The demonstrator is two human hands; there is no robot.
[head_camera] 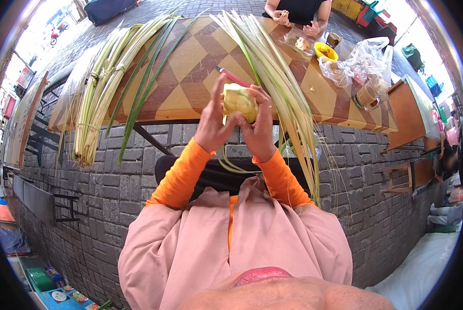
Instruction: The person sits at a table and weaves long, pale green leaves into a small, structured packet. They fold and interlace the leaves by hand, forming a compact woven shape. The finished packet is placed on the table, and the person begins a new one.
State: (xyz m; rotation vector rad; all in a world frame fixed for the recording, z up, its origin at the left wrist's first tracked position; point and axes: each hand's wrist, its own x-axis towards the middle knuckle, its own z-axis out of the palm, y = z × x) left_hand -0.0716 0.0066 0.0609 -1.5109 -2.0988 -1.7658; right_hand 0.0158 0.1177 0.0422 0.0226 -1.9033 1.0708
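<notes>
Between my two hands is a woven palm-leaf pouch [239, 102], pale yellow-green and roughly box-shaped. My left hand [215, 120] presses its left side, fingers stretched upward. On its right side my right hand [260, 124] curls around it, and both thumbs meet at its lower edge. Loose leaf ends [231, 166] hang below toward my lap. Just behind the pouch, a red-handled cutter [233, 77] lies on the patterned table [192, 62]. A spread of loose palm-leaf strips [281, 81] lies right of my hands, its ends drooping over the front edge.
Tied bundles of palm leaves [103, 89] and darker green strips [148, 77] lie at left, overhanging the table. At right are a yellow bowl [326, 52], plastic bags [367, 58] and a glass mug [371, 95] with brown drink. Another person's hands [312, 29] show across the table.
</notes>
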